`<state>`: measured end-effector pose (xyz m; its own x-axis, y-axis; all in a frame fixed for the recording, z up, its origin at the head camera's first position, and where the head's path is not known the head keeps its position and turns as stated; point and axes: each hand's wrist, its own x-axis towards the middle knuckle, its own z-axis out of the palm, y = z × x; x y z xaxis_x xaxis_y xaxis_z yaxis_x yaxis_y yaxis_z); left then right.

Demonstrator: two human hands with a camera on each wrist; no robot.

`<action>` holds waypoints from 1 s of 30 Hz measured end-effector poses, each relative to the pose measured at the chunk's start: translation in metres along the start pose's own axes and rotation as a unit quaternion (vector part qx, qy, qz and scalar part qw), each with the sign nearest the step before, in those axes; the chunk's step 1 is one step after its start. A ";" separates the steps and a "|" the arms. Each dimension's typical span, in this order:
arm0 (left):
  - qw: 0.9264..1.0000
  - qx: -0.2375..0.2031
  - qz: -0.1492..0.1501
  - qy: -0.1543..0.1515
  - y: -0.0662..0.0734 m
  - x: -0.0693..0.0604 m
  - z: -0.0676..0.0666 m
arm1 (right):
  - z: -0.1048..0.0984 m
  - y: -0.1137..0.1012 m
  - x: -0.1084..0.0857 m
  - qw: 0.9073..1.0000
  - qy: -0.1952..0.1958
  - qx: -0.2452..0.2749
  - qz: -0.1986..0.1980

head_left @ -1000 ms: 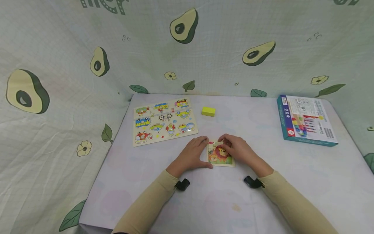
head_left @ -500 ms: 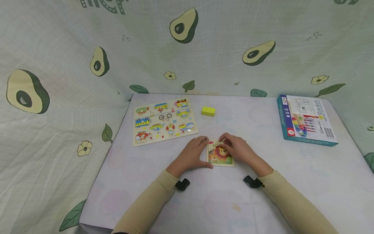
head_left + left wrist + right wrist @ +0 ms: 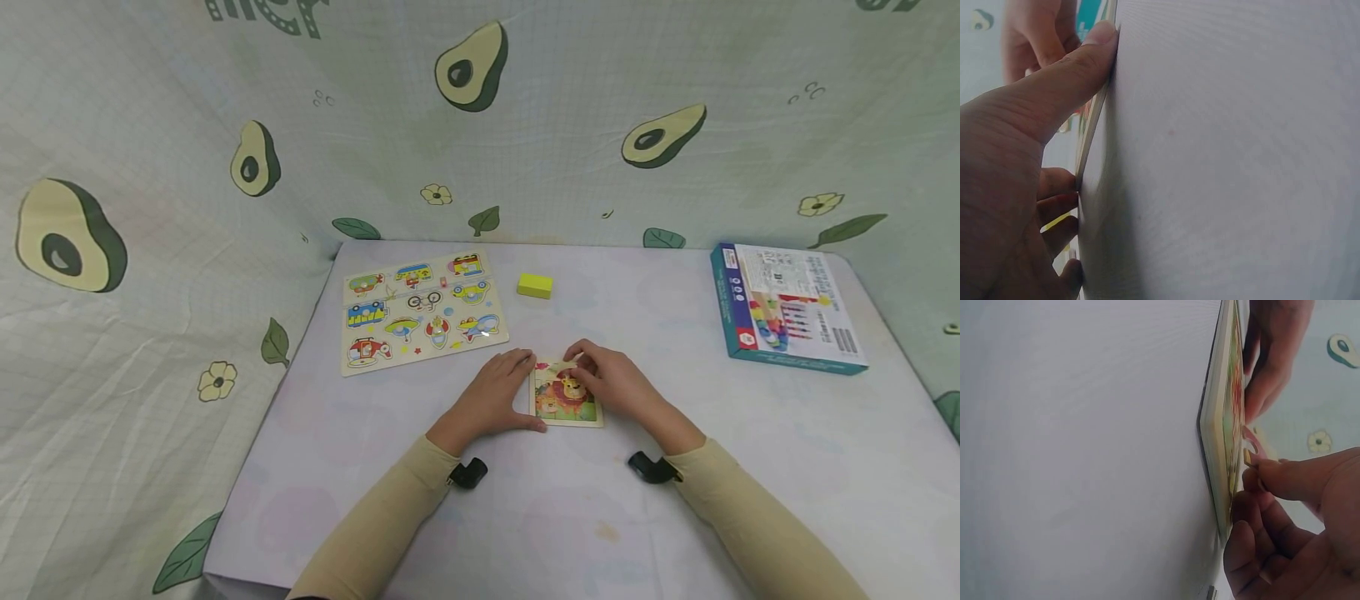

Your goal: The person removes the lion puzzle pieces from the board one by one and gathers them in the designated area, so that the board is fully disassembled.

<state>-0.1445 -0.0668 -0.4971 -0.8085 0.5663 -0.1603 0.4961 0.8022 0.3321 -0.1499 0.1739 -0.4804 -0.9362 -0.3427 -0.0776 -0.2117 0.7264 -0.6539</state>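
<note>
A small square lion jigsaw puzzle (image 3: 555, 405) in a pale wooden frame lies flat on the table. My left hand (image 3: 491, 394) rests along its left side. In the left wrist view the thumb (image 3: 1088, 62) touches one end of the frame, and the fingertips reach the table by its other end. Over the puzzle's upper right part, my right hand (image 3: 611, 379) pinches a small thin puzzle piece (image 3: 1249, 457) between thumb and index finger. This piece is tilted at the puzzle's surface; the fingers hide much of it.
A wooden vehicle peg puzzle (image 3: 420, 343) lies to the back left, beside a yellow block (image 3: 535, 286). At the back right is a blue-and-white box (image 3: 795, 308). A cloth with avocado prints (image 3: 555, 183) hangs behind the table (image 3: 525, 525).
My right hand has shifted very slightly away from me and to the right, with the piece turning in its fingers. The left hand and the puzzle frame stay where they were.
</note>
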 end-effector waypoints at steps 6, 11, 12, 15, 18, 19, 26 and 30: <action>1.000 0.000 0.002 0.001 0.000 0.000 0.000 | -0.004 0.006 -0.003 1.000 0.017 -0.002 0.005; 1.000 0.001 0.002 0.000 0.001 0.000 0.000 | -0.011 0.011 -0.006 0.999 0.026 -0.005 0.017; 1.000 0.002 0.001 0.000 0.001 0.000 0.000 | -0.013 0.013 -0.007 0.999 0.029 -0.007 0.020; 1.000 0.004 0.001 -0.001 0.001 0.000 0.000 | -0.017 0.017 -0.009 0.999 0.035 -0.010 0.027; 1.000 0.006 0.001 -0.001 0.001 0.000 0.001 | -0.022 0.022 -0.012 0.999 0.040 -0.014 0.034; 1.000 0.007 0.001 -0.001 0.001 0.000 0.001 | -0.023 0.024 -0.013 0.998 0.040 -0.015 0.034; 1.000 0.004 0.003 -0.001 0.000 0.000 0.001 | -0.035 0.033 -0.021 0.998 0.039 -0.009 0.053; 1.000 0.002 0.002 -0.001 0.000 -0.001 0.001 | -0.042 0.038 -0.025 0.997 0.037 -0.009 0.069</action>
<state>-0.1432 -0.0671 -0.4974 -0.8057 0.5702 -0.1604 0.5010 0.8004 0.3292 -0.1461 0.2349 -0.4718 -0.9749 -0.1938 -0.1095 -0.0834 0.7741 -0.6275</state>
